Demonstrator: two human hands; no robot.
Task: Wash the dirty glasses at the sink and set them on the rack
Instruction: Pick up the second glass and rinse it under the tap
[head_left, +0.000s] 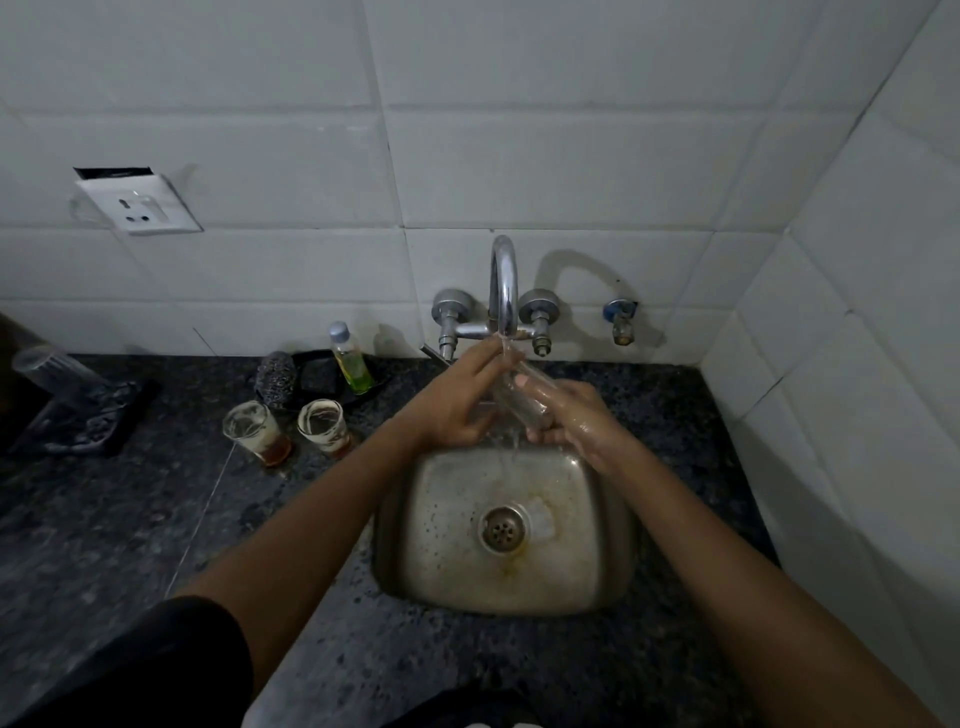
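A: White wall tiles (519, 156), a speckled dark granite counter (130, 519), and a small steel sink (441, 582) set near its right end under a chrome tap (503, 280). Which step is this?

B: Rinsing, I'd say. A clear glass (519, 392) is held tilted under the running stream, above the sink's back edge. Two dirty glasses (257, 431) with brown dregs wait on the counter left of the sink, near a steel scrubber (275, 376) and a bottle of green liquid (353, 358).

A: And the hands?

B: Both arms reach forward. The right hand (566, 415), wet, has its fingers curled round the lower part of the glass. The left hand (457, 405) is at its upper end with fingers bent toward the rim, rubbing or steadying; whether they're clamped on it I cannot tell.

A: Next?

B: Probably tipping the water out and setting it on the dark rack (78, 415) at the counter's far left, keeping a firm grip since it's slippery.
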